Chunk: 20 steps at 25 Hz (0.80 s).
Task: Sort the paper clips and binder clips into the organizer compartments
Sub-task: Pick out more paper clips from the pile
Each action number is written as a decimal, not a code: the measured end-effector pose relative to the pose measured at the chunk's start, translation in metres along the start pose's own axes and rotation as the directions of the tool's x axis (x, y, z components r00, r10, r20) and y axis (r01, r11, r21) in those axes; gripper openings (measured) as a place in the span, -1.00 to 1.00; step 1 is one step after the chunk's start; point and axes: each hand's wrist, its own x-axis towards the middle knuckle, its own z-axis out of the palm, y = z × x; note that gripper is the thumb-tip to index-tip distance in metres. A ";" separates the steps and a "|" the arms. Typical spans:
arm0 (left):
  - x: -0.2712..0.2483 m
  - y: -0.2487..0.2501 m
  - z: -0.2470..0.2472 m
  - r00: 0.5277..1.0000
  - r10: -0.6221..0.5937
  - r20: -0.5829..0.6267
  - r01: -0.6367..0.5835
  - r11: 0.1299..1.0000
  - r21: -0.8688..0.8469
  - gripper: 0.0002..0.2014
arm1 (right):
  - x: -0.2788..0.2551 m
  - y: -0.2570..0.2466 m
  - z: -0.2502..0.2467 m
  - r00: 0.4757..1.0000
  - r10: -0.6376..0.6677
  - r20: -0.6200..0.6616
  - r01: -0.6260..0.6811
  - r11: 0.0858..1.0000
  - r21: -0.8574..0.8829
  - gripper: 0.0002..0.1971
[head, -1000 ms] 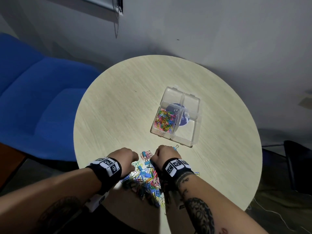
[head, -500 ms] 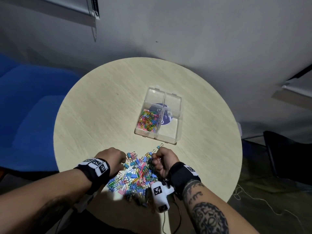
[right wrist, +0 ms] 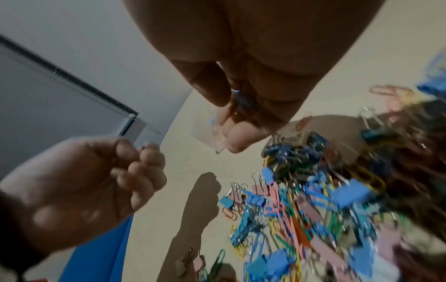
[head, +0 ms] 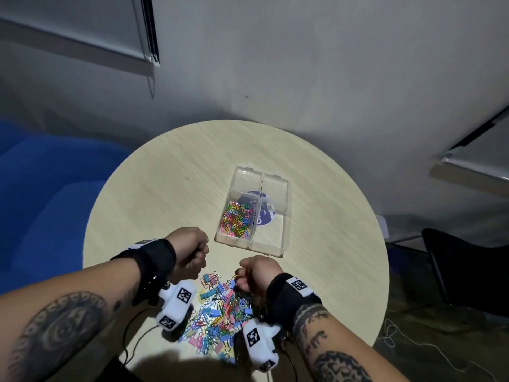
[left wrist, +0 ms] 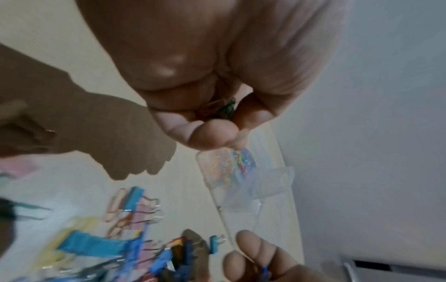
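A clear four-compartment organizer point(head: 275, 188) stands on the round table point(head: 165, 202); its near-left compartment holds coloured paper clips point(head: 237, 220). A mixed pile of paper clips and binder clips point(head: 217, 310) lies at the near edge. My left hand point(head: 202, 250) hovers just left of the organizer's near corner, fingers curled round a few paper clips point(left wrist: 218, 107). My right hand point(head: 242, 274) is above the pile's far edge, curled round what looks like a blue binder clip point(right wrist: 241, 100); most of what it holds is hidden.
A blue upholstered seat point(head: 41, 188) sits left of the table and a black chair point(head: 468, 271) to the right. A grey wall with window blinds point(head: 82, 37) rises behind. Cables point(head: 399, 340) lie on the floor at the right.
Both hands have lifted off the pile as fists holding clips. The left hand has moved forward toward the organizer. The head view has shifted.
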 end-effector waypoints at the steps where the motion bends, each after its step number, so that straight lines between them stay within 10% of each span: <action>1: 0.005 0.009 0.006 1.000 0.001 0.008 -0.001 1.000 -0.027 -0.87 | 0.001 -0.007 0.002 1.000 -0.027 -0.008 0.027 0.999 -0.040 -0.77; 10: 0.031 0.078 0.053 0.997 0.080 0.002 -0.077 0.966 -0.247 -0.82 | 0.003 -0.043 -0.004 0.993 -0.120 -0.009 0.119 0.990 -0.079 -0.63; 20: 0.012 0.053 0.004 0.979 0.200 -0.027 -0.197 0.975 0.099 -0.87 | 0.014 -0.099 0.014 0.922 -0.387 -0.023 0.337 0.829 -0.446 -0.78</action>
